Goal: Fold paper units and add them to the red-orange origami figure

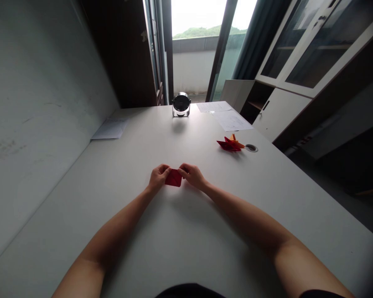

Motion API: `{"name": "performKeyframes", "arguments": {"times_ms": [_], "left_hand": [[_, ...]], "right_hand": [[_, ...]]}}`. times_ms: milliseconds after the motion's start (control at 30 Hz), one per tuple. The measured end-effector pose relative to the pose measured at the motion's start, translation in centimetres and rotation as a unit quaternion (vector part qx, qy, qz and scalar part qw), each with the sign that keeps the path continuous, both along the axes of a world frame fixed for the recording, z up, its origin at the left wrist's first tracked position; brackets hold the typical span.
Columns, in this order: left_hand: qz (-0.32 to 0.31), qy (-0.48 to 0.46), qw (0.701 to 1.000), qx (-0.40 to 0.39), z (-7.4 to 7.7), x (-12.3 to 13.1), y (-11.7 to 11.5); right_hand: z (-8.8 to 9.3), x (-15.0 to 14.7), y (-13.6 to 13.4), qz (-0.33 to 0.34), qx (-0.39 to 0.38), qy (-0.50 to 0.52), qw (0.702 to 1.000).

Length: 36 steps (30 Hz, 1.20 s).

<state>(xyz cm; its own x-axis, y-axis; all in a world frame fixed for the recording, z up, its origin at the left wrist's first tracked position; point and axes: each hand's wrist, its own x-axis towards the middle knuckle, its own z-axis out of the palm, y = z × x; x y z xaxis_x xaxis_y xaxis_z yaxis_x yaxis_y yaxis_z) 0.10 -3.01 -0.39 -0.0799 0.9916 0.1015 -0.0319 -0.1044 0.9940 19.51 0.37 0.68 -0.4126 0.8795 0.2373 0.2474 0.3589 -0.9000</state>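
Note:
A small folded square of red paper [173, 178] with crease lines is held up between my two hands over the white table [186, 231]. My left hand [159, 176] pinches its upper left edge between thumb and fingers. At the upper right corner, my right hand [191, 174] grips it the same way, fingers closed. Farther off to the right lie folded paper pieces, red [229, 145] and orange [233, 138], with pointed tips, apart from both hands.
A round black device on a stand [181, 103] is at the table's far edge. Printed sheets lie at the far right [231, 120] and far left [110, 128]. A cable hole [251, 147] sits beside the folded papers. A wall [44, 124] borders the left side.

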Motion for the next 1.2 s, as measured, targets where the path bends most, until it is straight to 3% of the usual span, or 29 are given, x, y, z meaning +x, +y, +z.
{"name": "performKeyframes", "arguments": {"times_ms": [200, 667, 900, 1200], "left_hand": [[0.03, -0.007, 1.0, -0.006, 0.2, -0.2, 0.0], [0.026, -0.033, 0.999, -0.01, -0.2, -0.7, 0.4], [0.044, -0.065, 0.997, -0.023, 0.0, -0.5, 0.5], [0.049, -0.073, 0.996, -0.033, 0.4, -0.5, 0.4]], "right_hand": [[0.3, 0.1, 0.0, -0.012, 0.007, 0.005, 1.0], [-0.1, 0.1, 0.1, -0.01, -0.005, 0.025, 1.0], [-0.9, -0.3, 0.3, 0.018, -0.058, 0.122, 0.991], [-0.2, -0.1, -0.4, 0.108, -0.038, 0.146, 0.983]]}}
